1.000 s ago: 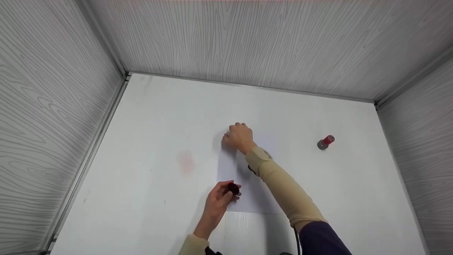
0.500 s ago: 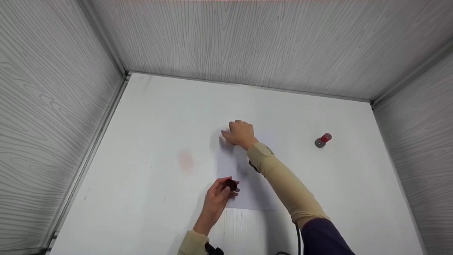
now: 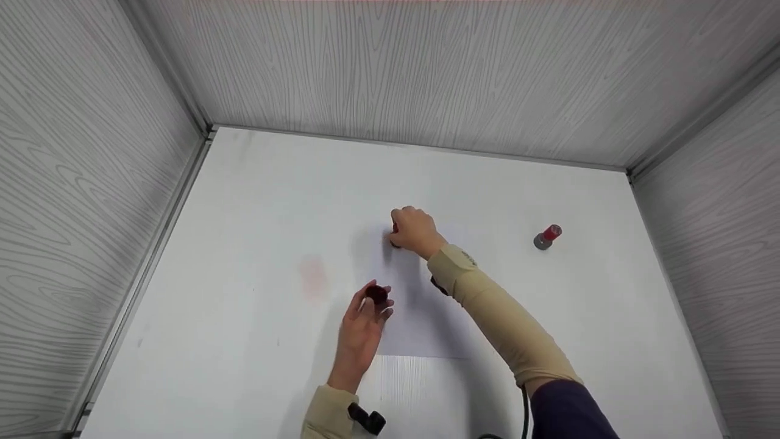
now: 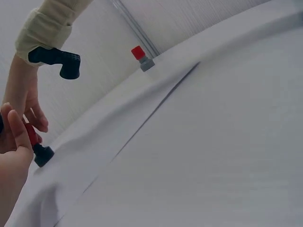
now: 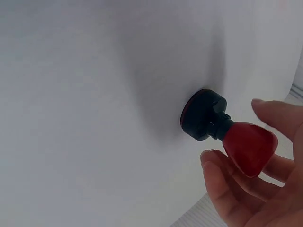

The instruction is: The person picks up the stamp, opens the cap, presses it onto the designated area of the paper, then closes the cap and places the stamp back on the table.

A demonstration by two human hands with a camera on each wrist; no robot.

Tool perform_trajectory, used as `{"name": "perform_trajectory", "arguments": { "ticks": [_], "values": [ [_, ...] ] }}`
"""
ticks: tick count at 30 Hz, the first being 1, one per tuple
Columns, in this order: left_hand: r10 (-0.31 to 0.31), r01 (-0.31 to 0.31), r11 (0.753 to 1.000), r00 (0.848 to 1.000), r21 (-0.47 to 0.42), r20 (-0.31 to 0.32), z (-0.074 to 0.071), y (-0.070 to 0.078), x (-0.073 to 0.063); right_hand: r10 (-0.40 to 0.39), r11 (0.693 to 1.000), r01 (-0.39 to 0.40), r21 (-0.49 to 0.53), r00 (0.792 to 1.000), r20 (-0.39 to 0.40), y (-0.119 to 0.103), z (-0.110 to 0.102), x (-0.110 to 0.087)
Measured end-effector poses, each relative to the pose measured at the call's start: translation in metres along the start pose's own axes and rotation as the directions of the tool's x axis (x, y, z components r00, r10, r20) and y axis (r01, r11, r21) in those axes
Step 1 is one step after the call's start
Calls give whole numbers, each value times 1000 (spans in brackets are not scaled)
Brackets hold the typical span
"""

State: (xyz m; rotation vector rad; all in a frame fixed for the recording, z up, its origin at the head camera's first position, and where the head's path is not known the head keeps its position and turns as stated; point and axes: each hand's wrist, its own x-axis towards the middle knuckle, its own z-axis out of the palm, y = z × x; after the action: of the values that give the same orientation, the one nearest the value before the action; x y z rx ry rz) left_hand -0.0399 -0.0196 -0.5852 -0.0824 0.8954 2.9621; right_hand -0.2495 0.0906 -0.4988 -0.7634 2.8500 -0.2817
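My right hand is over the far left part of a white paper sheet. Its fingers are round the red handle of a stamp, whose round black base faces the sheet, close over it in the right wrist view. Nearer to me, my left hand holds a dark round cap in its fingertips, over the sheet's left edge. In the left wrist view that hand shows only at the lower left, with the stamp behind it.
A second stamp, red on top with a grey base, stands on the white table to the right. A faint pink smudge marks the table left of the sheet. Wood-grain panels enclose the back and sides.
My left hand has moved forward and slightly left with the cap. My right hand stays near the same spot; the stamp's red handle, hidden before, now shows between thumb and forefinger.
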Motion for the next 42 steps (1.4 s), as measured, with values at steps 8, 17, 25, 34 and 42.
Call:
{"name": "perform_trajectory", "arguments": {
  "ticks": [8,17,25,34,42],
  "values": [
    [21,-24,995,999,-96,-35,5,3,11,-7,996,9,86,1000,-15,3,-9,-1],
    [3,-8,996,999,-92,-46,6,1,20,10,984,-3,180,999,-38,2,-44,-13],
    [-28,21,994,997,-107,-68,10,-1,28,-32,975,48,218,997,-75,-11,-73,-34],
    [-27,26,997,999,-74,-17,17,3,32,-83,961,108,255,991,-104,-27,-93,-61],
    [-49,49,996,999,-71,-2,21,3,37,-162,939,185,291,982,-100,-45,-94,-83]
  ]
}}
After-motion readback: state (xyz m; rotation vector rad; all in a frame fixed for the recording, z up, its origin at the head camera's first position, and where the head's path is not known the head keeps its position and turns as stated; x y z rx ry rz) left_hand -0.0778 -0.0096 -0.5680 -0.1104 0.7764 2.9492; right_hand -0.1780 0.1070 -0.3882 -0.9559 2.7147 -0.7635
